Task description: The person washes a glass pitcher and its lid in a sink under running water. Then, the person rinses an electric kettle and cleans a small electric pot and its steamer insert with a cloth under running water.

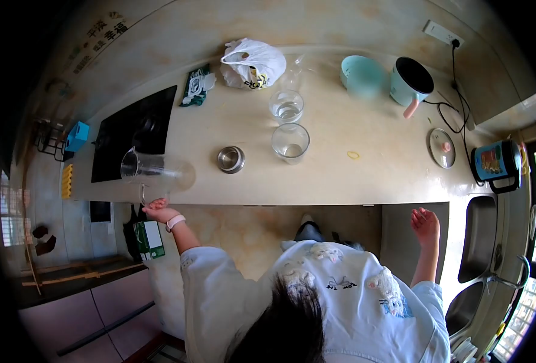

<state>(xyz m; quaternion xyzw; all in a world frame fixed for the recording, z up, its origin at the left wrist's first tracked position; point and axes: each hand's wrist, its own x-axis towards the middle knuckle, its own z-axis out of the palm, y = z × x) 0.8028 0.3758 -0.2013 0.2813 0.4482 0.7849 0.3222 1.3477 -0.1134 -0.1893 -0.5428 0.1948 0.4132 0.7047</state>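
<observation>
My left hand (161,212), with a light wristband below it, is closed at the handle of a clear glass pitcher (140,168) by the counter's front edge. Right of the pitcher stands a small open steel cup (231,160). Two clear glasses stand farther right, a nearer glass (291,143) and a farther glass (287,107), each seeming to hold some clear liquid. My right hand (425,226) hangs in front of the counter on the right, fingers curled in, with nothing visible in it.
On the counter (346,184) are a black cooktop (126,142), a wipes pack (196,86), a white plastic bag (256,63), a turquoise bowl (363,75), a corded pot (410,81), a glass lid (442,148) and a kettle (496,163). A sink (478,236) lies at right.
</observation>
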